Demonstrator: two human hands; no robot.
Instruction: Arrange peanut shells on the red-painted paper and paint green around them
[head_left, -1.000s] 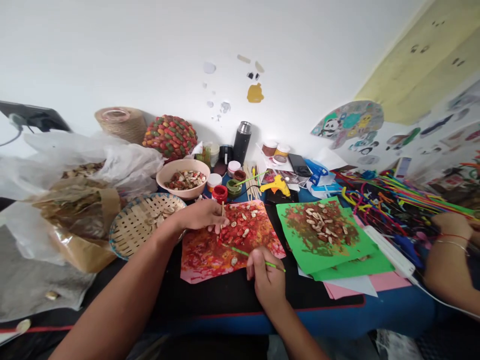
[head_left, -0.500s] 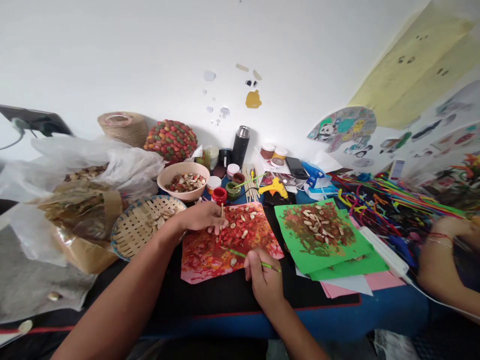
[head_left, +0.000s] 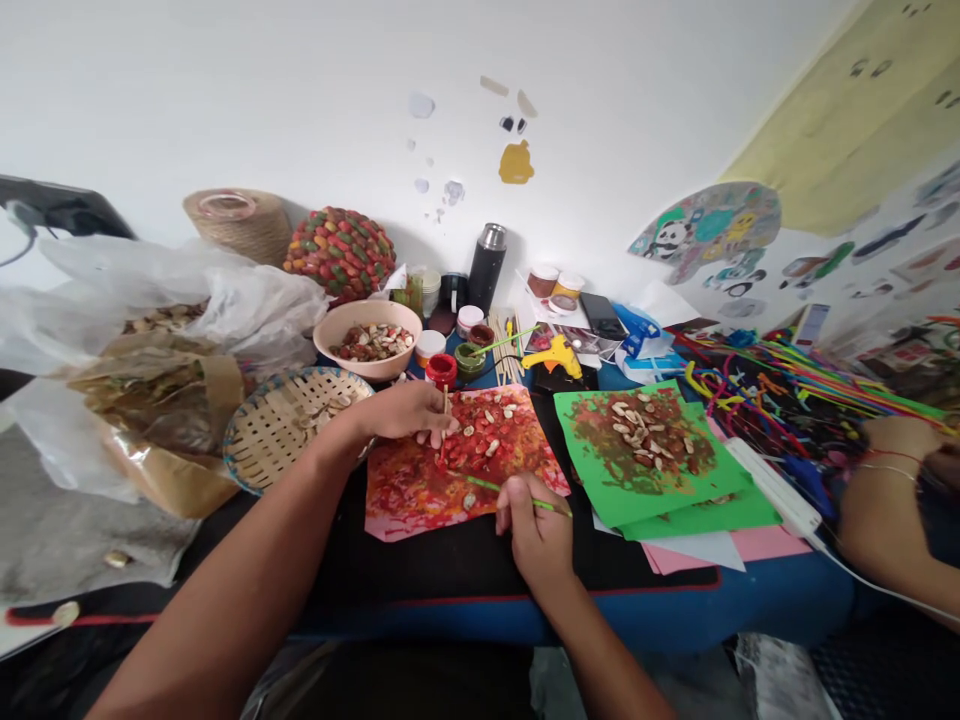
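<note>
A red-painted paper sheet (head_left: 409, 488) strewn with pale seeds lies in front of me on a black mat. My right hand (head_left: 534, 532) is closed on a thin green paintbrush (head_left: 491, 487) whose tip rests on the sheet. My left hand (head_left: 409, 410) lies on the sheet's upper edge, fingers pinched round a thin wooden stick (head_left: 445, 405) held upright among the seeds. A small jar of red paint (head_left: 441, 370) stands just behind that hand.
A woven basket (head_left: 289, 430) and a pink bowl of seeds (head_left: 367, 338) sit at left, by plastic bags (head_left: 150, 330). A green sheet with seeds (head_left: 649, 445), a yellow glue gun (head_left: 556, 357), a black flask (head_left: 487, 266) and pipe cleaners (head_left: 795, 395) lie right. Another person's arm (head_left: 892, 520) rests at far right.
Both hands stay almost where they were; the brush tip shifted slightly on the red sheet. The camera tilted a little, so the whole scene sits higher in view.
</note>
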